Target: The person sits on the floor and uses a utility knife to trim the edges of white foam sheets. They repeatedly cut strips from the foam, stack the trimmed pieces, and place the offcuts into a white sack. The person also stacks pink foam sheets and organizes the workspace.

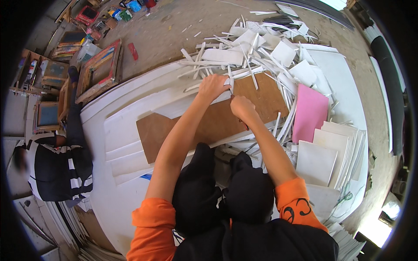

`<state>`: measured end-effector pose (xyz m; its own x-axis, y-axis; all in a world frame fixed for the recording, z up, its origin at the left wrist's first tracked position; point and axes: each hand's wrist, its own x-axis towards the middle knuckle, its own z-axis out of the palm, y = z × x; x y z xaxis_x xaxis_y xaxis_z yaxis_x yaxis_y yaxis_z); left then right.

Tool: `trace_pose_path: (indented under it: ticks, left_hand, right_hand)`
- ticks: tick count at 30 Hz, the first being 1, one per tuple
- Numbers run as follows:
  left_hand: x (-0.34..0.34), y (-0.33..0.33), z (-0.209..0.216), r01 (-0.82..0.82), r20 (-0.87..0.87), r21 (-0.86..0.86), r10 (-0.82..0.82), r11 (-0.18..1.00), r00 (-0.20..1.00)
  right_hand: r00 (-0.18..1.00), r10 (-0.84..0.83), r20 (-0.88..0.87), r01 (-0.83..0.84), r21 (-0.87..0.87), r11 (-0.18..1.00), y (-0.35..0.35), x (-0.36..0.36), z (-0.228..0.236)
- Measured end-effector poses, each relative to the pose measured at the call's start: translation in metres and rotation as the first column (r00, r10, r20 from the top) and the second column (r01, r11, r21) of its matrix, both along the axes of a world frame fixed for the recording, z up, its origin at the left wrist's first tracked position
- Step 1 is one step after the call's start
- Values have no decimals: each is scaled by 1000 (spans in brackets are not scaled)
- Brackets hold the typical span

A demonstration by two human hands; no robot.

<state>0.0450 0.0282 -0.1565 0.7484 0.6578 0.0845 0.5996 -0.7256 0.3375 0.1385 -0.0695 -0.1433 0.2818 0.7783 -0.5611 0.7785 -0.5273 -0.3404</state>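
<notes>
My left hand (213, 87) is closed on a thin white foam strip (230, 71), which stands up past its fingertips. Just to its right, my right hand (242, 108) is wrapped round a slim tool (247, 127) with an orange-red handle end. A dark tip of that tool shows between the hands, close to the white piece; its exact kind is hard to make out. Beneath both hands lies a long brown board (187, 126), angled across my front. Part of a white piece is hidden behind my left wrist.
Tangled white offcuts (246, 50) pile up beyond the board. On the right lie a pink sheet (311, 112) and stacked white rectangles (316, 163). Large white sheets (122, 113) spread leftward. Another person (61, 163) sits at the far left, near wooden frames (101, 69).
</notes>
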Motion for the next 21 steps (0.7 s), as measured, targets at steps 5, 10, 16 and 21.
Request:
trace_pose_path:
  ticks: [5,10,16,21]
  left_hand:
    - [0,1,-1,-42,26,-33,43,999,999]
    - [0,2,1,-35,18,-33,36,999,999]
    - [2,1,-2,5,28,-5,-5,1000,1000]
    - [6,0,-4,5,-9,34,-5,999,1000]
  right_hand:
    - [1000,-25,-4,25,-1,1000,-23,0,6]
    - [992,14,128,-35,167,985,-17,-6,-20]
    - [994,-103,29,104,-6,995,21,-1,-59]
    - [999,-31,9,31,-58,998,28,1,-67]
